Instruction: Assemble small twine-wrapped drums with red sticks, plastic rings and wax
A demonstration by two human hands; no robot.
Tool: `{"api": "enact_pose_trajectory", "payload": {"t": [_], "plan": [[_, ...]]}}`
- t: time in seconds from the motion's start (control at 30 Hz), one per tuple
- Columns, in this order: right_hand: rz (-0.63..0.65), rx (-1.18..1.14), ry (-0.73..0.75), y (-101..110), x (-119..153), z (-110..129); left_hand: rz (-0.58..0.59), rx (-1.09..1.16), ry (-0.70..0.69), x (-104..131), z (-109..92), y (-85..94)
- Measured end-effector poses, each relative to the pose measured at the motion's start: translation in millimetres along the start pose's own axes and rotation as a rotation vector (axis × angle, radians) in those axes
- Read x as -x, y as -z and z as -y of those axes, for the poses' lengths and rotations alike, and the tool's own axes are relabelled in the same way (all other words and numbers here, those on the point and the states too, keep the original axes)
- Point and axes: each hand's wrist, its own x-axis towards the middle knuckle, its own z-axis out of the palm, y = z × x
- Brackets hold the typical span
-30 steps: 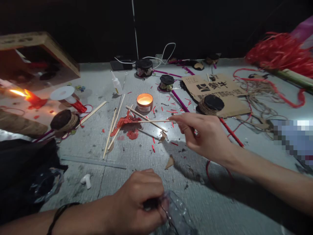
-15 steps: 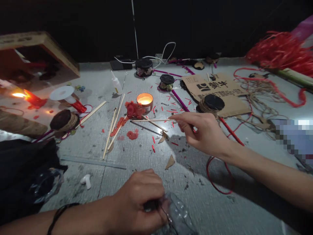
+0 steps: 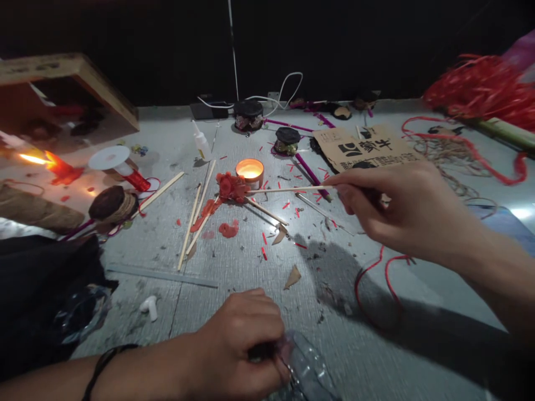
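A near-black wall, split by a thin, pale, nearly upright line, stands behind a grey, wood-grained surface crossed by a narrow dark seam, with cool whitish light over the middle and a warm orange glow toward the left.

The one camera sits on the wearer's head and, from where I stand, faces forward and down over the grey surface. It looks from near, with the left hand large at the bottom edge and the right hand large toward the right, and its view reaches back to the dark wall across the top.
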Motion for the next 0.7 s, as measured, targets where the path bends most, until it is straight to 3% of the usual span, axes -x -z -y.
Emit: {"api": "enact_pose_trajectory", "payload": {"t": [0.3, 0.43, 0.57, 0.7], "plan": [[-0.007, -0.022, -0.063, -0.4, 0.6, -3.0, 0.008, 0.025, 0.004, 1.2, 1.3, -2.3], [-0.022, -0.184, -0.221, -26.5, 0.6, -6.1, 0.008, 0.016, 0.005, 0.4, 0.2, -1.7], [0.04, -0.487, -0.349, -58.3, 1.3, -11.4, 0.002, 0.0, -0.006, 1.0, -0.3, -1.3], [0.058, -0.699, -0.395, -71.2, 0.9, -13.1, -0.001, -0.016, -0.023, 2.4, 1.0, -0.5]]}}
